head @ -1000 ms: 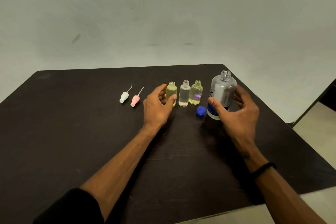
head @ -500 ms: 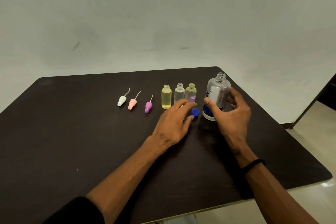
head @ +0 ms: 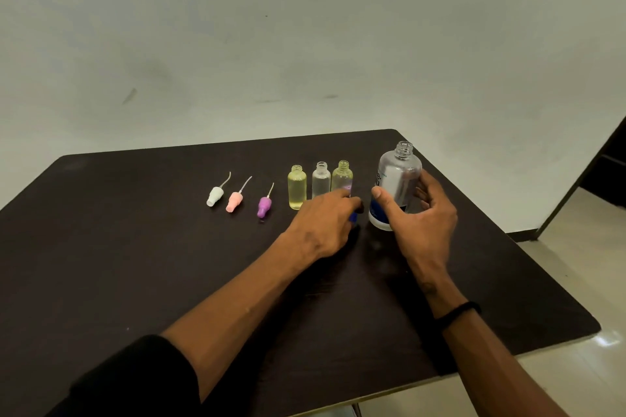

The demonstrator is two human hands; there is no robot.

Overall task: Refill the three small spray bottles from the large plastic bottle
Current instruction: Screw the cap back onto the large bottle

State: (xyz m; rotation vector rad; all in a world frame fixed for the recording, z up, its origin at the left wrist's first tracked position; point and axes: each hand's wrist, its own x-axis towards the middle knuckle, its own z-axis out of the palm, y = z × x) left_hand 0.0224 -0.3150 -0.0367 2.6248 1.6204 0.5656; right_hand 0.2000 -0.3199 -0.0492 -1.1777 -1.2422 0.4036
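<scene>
Clear plastic, uncapped: the large bottle [head: 394, 186] stands upright on the dark worktop [head: 135, 264], wrapped by the right hand [head: 418, 213], thumb on the near side and fingers curled round the far side, a grip that looks meant to steady it or ready it for lifting. Just to the left of that hand, the left hand [head: 321, 222] lies low over the blue cap [head: 353, 217], fingers bent down around it; whether it actually pinches the cap I cannot tell, most of the cap being hidden. Right behind the left hand's fingertips stand the three small bottles in a close row, necks open for pouring: yellow bottle [head: 297, 187], clear bottle [head: 321, 179], and yellowish bottle [head: 342, 177] nearest the large one. Further to the left of both hands lie three spray tops, white [head: 215, 196], pink [head: 234, 201], purple [head: 264, 206], laid aside in the same order, probably to keep each matched with its bottle.
</scene>
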